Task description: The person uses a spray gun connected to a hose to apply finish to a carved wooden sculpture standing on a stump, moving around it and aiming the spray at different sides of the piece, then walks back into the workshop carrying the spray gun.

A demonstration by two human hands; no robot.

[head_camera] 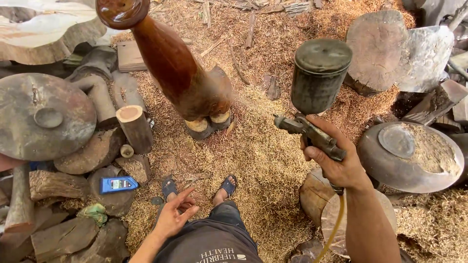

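My right hand (336, 163) grips a metal spray gun (312, 97) with a dark round cup on top; its nozzle points left. A yellow hose (336, 226) runs down from the gun's handle. A tall glossy reddish-brown carved wooden piece (170, 68) stands ahead on two short log rounds (209, 124). My left hand (175, 214) hovers low and open, palm up, above my lap and holds nothing. My feet in sandals (200, 187) rest on the sawdust.
Sawdust and wood chips cover the ground. Log pieces and stumps (131, 126) lie at the left, with a round metal lid (44, 117) and a small blue packet (118, 184). A wooden bowl (409, 156) and cut stumps (375, 46) stand at the right.
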